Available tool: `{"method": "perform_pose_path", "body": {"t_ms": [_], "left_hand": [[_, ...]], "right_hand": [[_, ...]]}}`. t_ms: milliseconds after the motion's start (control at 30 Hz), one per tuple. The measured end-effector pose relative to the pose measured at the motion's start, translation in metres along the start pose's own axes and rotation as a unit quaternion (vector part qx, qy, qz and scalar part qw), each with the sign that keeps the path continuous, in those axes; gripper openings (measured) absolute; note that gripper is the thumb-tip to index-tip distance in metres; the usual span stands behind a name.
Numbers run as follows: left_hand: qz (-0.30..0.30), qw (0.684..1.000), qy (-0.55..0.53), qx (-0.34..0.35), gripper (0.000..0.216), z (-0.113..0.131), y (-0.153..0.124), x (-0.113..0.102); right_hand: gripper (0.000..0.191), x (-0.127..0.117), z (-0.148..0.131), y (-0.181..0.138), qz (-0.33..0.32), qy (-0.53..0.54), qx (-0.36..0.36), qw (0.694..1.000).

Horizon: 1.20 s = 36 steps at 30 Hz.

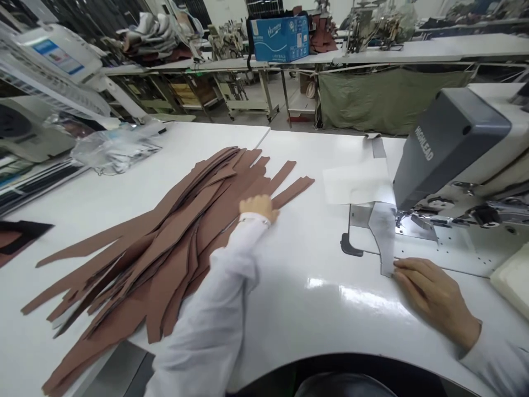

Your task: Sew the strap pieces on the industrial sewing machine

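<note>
From the head view we look down on a white work table (289, 325), with a grey HIGHLEAD sewing machine (450, 143) at the right. Our right hand (433, 298) rests just in front of the machine, its fingertips (403, 270) touching the lower end of a grey fabric strip (383, 237) that runs up past the steel needle plate (450, 237). Whether thumb and fingers are closed on it, we cannot tell. Well left of the machine, our left hand (256, 209) lies on a fanned pile of brown cut strips (173, 248), fingers together and slightly apart from the thumb, not clamped on anything. A pale sheet (355, 184) lies just beside the machine, over the grey strip's upper part. A cream pad (512, 281) sits at the machine's front right corner. Behind the machine hangs a green tarp (384, 99), and farther left, a blue carton (281, 38) stands on a long bench (223, 65) — a clear plastic bag (118, 151) lies far to the machine's left.
</note>
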State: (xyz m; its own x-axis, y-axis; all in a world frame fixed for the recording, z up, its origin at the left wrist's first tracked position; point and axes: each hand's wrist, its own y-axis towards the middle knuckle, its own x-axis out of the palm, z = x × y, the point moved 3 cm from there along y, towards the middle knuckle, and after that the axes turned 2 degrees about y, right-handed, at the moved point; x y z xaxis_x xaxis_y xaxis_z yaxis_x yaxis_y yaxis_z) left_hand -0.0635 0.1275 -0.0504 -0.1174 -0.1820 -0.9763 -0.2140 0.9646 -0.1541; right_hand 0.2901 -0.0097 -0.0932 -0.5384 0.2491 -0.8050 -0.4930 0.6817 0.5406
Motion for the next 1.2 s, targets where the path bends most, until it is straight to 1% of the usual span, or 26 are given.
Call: {"method": "perform_pose_path", "body": {"t_ms": [33,67,100,167,233,300,367,467,533,600,667,733,833,900,933,1000,1067,1133,1200], "left_hand": [[-0.012,1.0,0.015,-0.015,0.037,-0.015,-0.001,0.008],[-0.005,1.0,0.023,-0.022,0.036,-0.027,-0.004,0.014],[0.006,0.999,0.025,-0.027,0.036,-0.035,-0.007,0.019],[0.028,0.999,0.019,-0.034,0.036,-0.043,-0.011,0.025],[0.033,0.999,0.013,-0.041,0.04,-0.043,-0.013,0.024],[0.049,0.998,0.02,-0.038,0.043,-0.039,-0.013,0.02],[0.069,0.996,0.04,-0.028,0.041,-0.034,-0.014,0.014],[0.068,0.995,0.069,-0.014,0.035,-0.027,-0.017,0.011],[0.069,0.995,0.077,-0.012,0.035,-0.024,-0.02,0.012],[0.073,0.995,0.064,-0.012,0.036,-0.022,-0.021,0.012],[0.073,0.997,0.029,-0.015,0.035,-0.023,-0.024,0.01],[0.083,0.996,-0.012,-0.017,0.032,-0.024,-0.029,0.004],[0.142,0.988,-0.061,-0.002,0.03,-0.021,-0.048,-0.016],[0.177,0.98,-0.087,0.037,0.029,-0.013,-0.069,-0.032],[0.186,0.976,-0.093,0.065,0.028,-0.006,-0.081,-0.039],[0.172,0.973,-0.087,0.125,0.026,0.009,-0.1,-0.047],[0.125,0.977,-0.056,0.165,0.025,0.023,-0.111,-0.046],[0.062,0.984,-0.004,0.165,0.025,0.032,-0.11,-0.035],[0.012,0.988,0.061,0.142,0.024,0.036,-0.103,-0.022]], "right_hand": [[0.014,0.0,0.0,0.0,-0.001,0.001,0.001,1.0],[0.015,0.001,0.0,0.0,-0.001,0.001,0.001,1.0],[0.017,0.001,-0.001,0.0,-0.002,-0.001,0.002,1.0],[0.025,0.002,-0.002,0.001,-0.014,-0.012,0.005,1.0],[0.031,0.005,-0.004,0.003,-0.047,-0.027,-0.002,0.999],[0.035,0.011,-0.008,0.006,-0.085,-0.038,-0.015,0.995],[0.036,0.018,-0.013,0.01,-0.109,-0.045,-0.023,0.993],[0.038,0.027,-0.021,0.018,-0.117,-0.045,-0.018,0.992],[0.037,0.031,-0.025,0.023,-0.115,-0.043,-0.011,0.992],[0.036,0.032,-0.027,0.025,-0.109,-0.04,-0.006,0.993],[0.037,0.031,-0.027,0.025,-0.103,-0.037,-0.007,0.994],[0.037,0.031,-0.027,0.024,-0.101,-0.037,-0.008,0.994],[0.037,0.031,-0.026,0.023,-0.103,-0.037,-0.006,0.994],[0.037,0.031,-0.026,0.023,-0.101,-0.037,-0.007,0.994],[0.037,0.031,-0.026,0.023,-0.099,-0.036,-0.008,0.994],[0.037,0.031,-0.026,0.023,-0.098,-0.034,-0.009,0.995],[0.037,0.031,-0.027,0.024,-0.096,-0.031,-0.007,0.995],[0.036,0.03,-0.027,0.024,-0.094,-0.029,-0.007,0.995],[0.035,0.028,-0.028,0.024,-0.087,-0.026,-0.004,0.996]]}}
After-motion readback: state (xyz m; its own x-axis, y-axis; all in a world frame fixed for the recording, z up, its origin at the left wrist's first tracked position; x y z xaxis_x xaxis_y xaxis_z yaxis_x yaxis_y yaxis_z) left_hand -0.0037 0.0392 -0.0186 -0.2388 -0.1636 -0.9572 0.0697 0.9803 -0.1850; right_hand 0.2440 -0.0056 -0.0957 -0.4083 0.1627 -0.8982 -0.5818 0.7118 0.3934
